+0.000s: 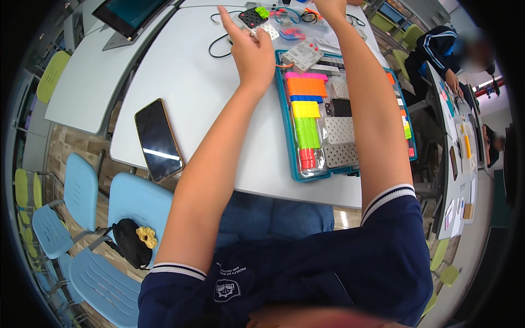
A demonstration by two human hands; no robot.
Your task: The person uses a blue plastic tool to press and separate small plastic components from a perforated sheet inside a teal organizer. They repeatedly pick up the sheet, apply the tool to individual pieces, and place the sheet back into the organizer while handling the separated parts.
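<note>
My left hand [252, 57] is over the far part of the white table, its index finger stretched out. Its thumb and other fingers close on a small build of perforated plates [267, 30], white and black, with a bright green piece [262, 12] on top. At the top edge is my right hand [331, 7], mostly cut off, so its fingers and anything in them are hidden. Below it, a grey box-shaped module [302, 56] with an orange wire rests on the rim of a teal case [294, 158]. The case holds coloured blocks [306, 109] and grey perforated plates [340, 131], partly covered by my right forearm.
A phone [158, 139] lies at the table's left edge [123, 147]. Cables and a clear tray of small parts [292, 34] are at the far side. A laptop [128, 22] stands far left, blue chairs [139, 197] at near left. Another person [443, 54] sits at a right-hand table.
</note>
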